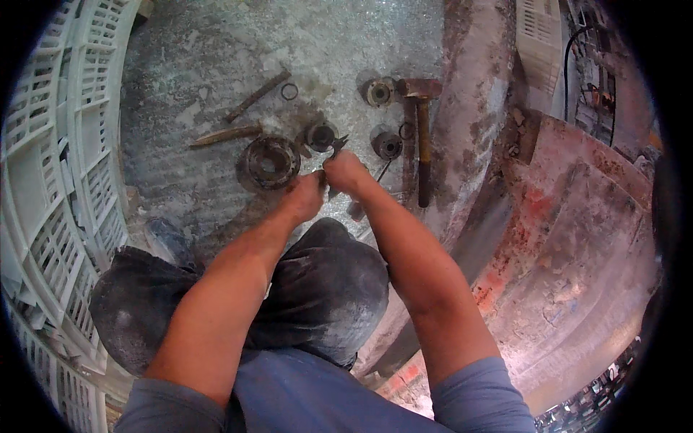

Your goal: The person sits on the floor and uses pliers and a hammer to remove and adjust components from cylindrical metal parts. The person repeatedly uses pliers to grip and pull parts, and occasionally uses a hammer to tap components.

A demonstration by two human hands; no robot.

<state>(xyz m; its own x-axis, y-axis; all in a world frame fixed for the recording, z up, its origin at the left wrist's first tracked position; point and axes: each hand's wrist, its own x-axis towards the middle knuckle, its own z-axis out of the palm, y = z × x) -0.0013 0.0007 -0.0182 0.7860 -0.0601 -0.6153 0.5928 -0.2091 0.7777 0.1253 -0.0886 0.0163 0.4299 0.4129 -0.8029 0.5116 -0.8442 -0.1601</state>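
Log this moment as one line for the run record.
left hand beside ring-shaped part | right hand grips pliers | hammer lies right | floor

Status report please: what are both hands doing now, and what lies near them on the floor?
Right hand gripping pliers. Left hand beside it, contents hidden. Large metal ring just left, hammer to the right; nothing blocking.

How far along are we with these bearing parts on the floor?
Done, apparently: three small round parts lie apart beside the hammer. In hand: the right hand holds pliers, left hand close beside it. Left: the large ring assembly and two chisels lie untouched.
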